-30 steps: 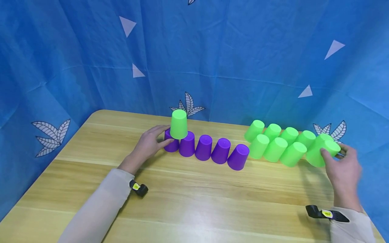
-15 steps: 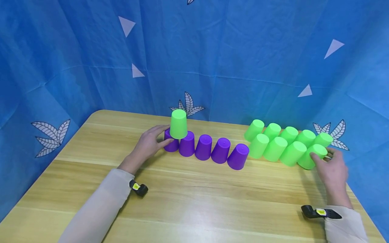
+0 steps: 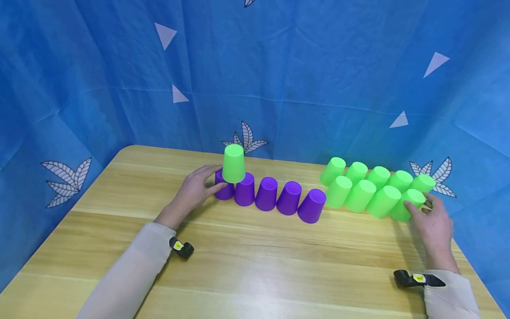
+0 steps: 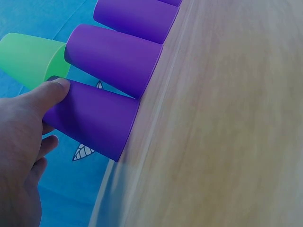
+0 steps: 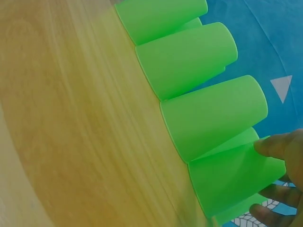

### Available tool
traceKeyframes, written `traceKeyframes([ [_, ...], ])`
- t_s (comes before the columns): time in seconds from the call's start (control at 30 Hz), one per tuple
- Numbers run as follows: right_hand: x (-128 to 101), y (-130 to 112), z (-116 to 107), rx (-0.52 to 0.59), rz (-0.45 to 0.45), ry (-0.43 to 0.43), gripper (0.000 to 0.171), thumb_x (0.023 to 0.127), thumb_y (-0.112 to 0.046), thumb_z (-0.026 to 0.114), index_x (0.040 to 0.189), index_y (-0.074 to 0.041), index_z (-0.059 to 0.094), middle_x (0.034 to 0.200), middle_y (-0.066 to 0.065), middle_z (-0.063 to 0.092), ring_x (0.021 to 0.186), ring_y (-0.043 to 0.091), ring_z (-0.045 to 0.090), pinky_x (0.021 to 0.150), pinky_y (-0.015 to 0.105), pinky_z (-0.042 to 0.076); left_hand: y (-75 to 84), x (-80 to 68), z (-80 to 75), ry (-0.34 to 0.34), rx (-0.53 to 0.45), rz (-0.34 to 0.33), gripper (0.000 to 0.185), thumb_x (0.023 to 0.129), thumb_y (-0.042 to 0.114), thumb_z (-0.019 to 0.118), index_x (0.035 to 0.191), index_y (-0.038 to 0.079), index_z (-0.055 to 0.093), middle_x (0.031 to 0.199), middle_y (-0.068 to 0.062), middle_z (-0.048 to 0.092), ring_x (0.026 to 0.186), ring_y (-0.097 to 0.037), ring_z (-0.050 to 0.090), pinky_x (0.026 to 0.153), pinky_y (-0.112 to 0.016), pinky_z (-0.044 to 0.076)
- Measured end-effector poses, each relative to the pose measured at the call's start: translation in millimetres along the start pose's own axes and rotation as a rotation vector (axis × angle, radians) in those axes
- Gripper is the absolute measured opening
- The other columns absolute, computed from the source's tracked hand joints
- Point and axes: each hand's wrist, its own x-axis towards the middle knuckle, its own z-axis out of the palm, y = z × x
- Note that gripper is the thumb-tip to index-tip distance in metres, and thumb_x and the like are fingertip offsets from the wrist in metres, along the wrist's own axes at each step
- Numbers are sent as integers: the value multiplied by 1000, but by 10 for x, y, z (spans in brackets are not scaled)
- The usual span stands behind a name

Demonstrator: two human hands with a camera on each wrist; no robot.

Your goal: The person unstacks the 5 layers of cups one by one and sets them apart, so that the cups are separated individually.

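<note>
My left hand [image 3: 193,188] holds the leftmost purple cup [image 3: 224,192] of a row of upside-down purple cups, its thumb across the front near the cup's base. A green cup [image 3: 233,163] sits upside down on top, bridging the two leftmost purple cups. In the left wrist view the thumb presses the dark purple cup [image 4: 92,116] with the other fingers behind it. On the far right, my right hand [image 3: 434,228] grips the end green cup [image 3: 400,212] of the front green row, thumb in front. The right wrist view shows this green cup [image 5: 232,182] against its neighbour [image 5: 215,118].
Two rows of upside-down green cups stand at the table's back right, including a back-left cup [image 3: 333,172]. The rightmost purple cup [image 3: 312,206] stands close to them. A blue patterned curtain [image 3: 279,79] hangs behind the wooden table [image 3: 255,266].
My right hand has moved left and down with the green cup, bringing it to the right end of the front row. My left hand stays on the purple cup.
</note>
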Motion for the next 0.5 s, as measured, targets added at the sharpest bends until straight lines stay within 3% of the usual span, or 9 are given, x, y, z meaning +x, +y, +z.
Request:
traceKeyframes([
  [0.23,14,9,-7,1,3,-20,80,98,-44,53,152,4,18,147,36,31,127,56,37,103,68,27,10,-8,-8,4,3,4,61,89,40,72,140,12,54,138,-13,55,129,-33,49,107,-56,39],
  [0.5,-2,-64,-55,-11,21,-27,84,97,-47,52,152,5,16,149,35,28,131,55,34,102,68,32,22,-9,-8,7,-1,0,61,88,39,73,140,12,54,138,-12,56,129,-33,49,107,-55,40],
])
